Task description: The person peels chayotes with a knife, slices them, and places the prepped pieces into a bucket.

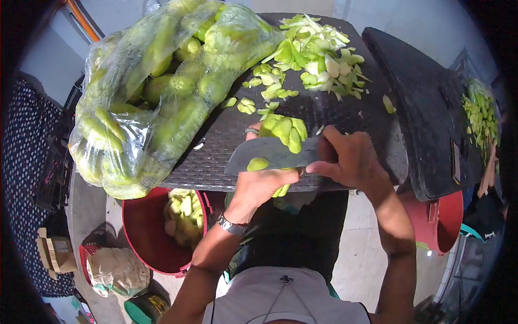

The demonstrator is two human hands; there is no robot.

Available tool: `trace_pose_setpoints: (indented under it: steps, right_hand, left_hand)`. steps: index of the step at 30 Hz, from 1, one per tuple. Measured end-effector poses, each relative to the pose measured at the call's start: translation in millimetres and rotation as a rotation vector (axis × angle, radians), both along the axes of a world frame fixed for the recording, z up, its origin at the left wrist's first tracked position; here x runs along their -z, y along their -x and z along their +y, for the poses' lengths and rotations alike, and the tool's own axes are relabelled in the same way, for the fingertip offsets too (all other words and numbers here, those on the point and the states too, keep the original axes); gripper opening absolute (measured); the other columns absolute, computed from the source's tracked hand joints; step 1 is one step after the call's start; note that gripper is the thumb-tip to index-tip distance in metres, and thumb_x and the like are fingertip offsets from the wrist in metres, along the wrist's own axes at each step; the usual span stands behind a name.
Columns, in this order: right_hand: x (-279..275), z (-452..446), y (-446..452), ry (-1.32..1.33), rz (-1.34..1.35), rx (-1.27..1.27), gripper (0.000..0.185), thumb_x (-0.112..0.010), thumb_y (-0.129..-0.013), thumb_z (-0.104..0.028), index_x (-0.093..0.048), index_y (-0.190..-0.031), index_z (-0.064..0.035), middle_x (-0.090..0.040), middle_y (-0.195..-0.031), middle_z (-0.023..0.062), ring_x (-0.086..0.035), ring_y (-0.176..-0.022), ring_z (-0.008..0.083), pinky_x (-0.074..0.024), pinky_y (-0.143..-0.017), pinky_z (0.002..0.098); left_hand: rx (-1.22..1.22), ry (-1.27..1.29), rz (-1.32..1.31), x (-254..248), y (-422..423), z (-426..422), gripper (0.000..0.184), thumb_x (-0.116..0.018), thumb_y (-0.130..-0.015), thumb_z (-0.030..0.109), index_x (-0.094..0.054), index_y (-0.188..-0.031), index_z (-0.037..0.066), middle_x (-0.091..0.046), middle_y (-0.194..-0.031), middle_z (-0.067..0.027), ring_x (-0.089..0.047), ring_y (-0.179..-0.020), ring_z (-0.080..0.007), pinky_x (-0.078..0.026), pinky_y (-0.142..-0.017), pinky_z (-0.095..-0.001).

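My right hand (353, 162) is closed round the handle end of a broad-bladed knife (288, 154), which lies crosswise over my left hand. One green slice (258, 163) clings to the blade. My left hand (261, 189), with a metal watch at the wrist and a ring, is wrapped round a green mango (283, 131). Cut pieces of the mango show beyond the blade, and a bit more pokes out below my fingers; the blade hides the rest. Beyond my hands, a pile of pale green slices and peelings (329, 62) is spread over the dark woven tabletop (216, 162).
A large clear plastic bag (124, 156) of whole green mangoes fills the table's left side. Below stands a red bucket (141, 227) with cut pieces inside. A black panel (426, 108) leans at the right, above another red container (448, 224). A sack (116, 270) sits lower left.
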State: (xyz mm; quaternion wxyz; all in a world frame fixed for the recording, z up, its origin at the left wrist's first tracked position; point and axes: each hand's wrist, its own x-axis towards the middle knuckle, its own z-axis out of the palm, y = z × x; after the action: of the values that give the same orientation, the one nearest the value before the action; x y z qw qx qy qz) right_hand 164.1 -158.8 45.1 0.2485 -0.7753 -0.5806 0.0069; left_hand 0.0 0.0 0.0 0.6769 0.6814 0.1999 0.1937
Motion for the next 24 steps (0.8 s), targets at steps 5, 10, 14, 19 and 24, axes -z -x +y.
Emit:
trace_pose_setpoints:
  steps: [5, 10, 14, 19, 24]
  right_hand:
    - [2, -9, 2, 0.019, 0.033, -0.056, 0.063, -0.071, -0.085, -0.072, -0.057, -0.089, -0.0102, -0.065, -0.061, 0.0054, -0.071, -0.06, 0.0332, -0.0555, -0.059, 0.0456]
    - [46, -24, -77, -0.168, -0.916, -0.023, 0.038, -0.072, -0.093, -0.027, -0.065, -0.13, -0.0232, -0.066, -0.085, 0.0113, -0.066, -0.068, 0.0336, -0.0546, -0.063, 0.0433]
    - [47, -14, -79, -0.103, -0.414, -0.015, 0.039, -0.066, -0.095, -0.021, -0.061, -0.133, -0.0205, -0.063, -0.095, 0.014, -0.062, -0.073, 0.0319, -0.0523, -0.068, 0.0411]
    - [9, 2, -33, 0.008, 0.066, 0.095, 0.047, -0.067, -0.099, -0.048, -0.064, -0.103, -0.0019, -0.063, -0.071, 0.0178, -0.063, -0.065, 0.0355, -0.0487, -0.065, 0.0422]
    - [-20, 5, 6, -0.008, 0.201, -0.024, 0.055, -0.073, -0.092, -0.057, -0.059, -0.094, -0.0041, -0.063, -0.068, 0.0125, -0.064, -0.058, 0.037, -0.0484, -0.057, 0.0429]
  left_hand:
    - [-0.043, 0.042, -0.166, 14, -2, -14, 0.089, -0.087, -0.067, 0.004, -0.039, -0.141, 0.006, -0.062, -0.114, -0.0041, -0.064, -0.102, -0.0145, -0.055, -0.088, -0.0322]
    - [-0.116, -0.116, -0.098, -11, 0, 1, 0.091, -0.09, -0.061, 0.002, -0.042, -0.138, 0.002, -0.061, -0.123, -0.0083, -0.062, -0.113, -0.0183, -0.052, -0.1, -0.0336]
    - [-0.135, 0.084, -0.074, -6, -12, 10, 0.09, -0.089, -0.057, -0.004, -0.046, -0.136, 0.004, -0.062, -0.12, -0.0069, -0.063, -0.111, -0.0193, -0.054, -0.097, -0.0348]
    - [-0.072, -0.117, 0.031, -6, -16, 15, 0.091, -0.092, -0.058, 0.008, -0.047, -0.137, -0.001, -0.063, -0.124, -0.0108, -0.064, -0.116, -0.0218, -0.052, -0.1, -0.0347]
    - [0.074, -0.556, 0.083, -2, -12, 21, 0.096, -0.091, -0.057, 0.017, -0.048, -0.141, -0.001, -0.064, -0.125, -0.0168, -0.066, -0.114, -0.03, -0.054, -0.097, -0.0396]
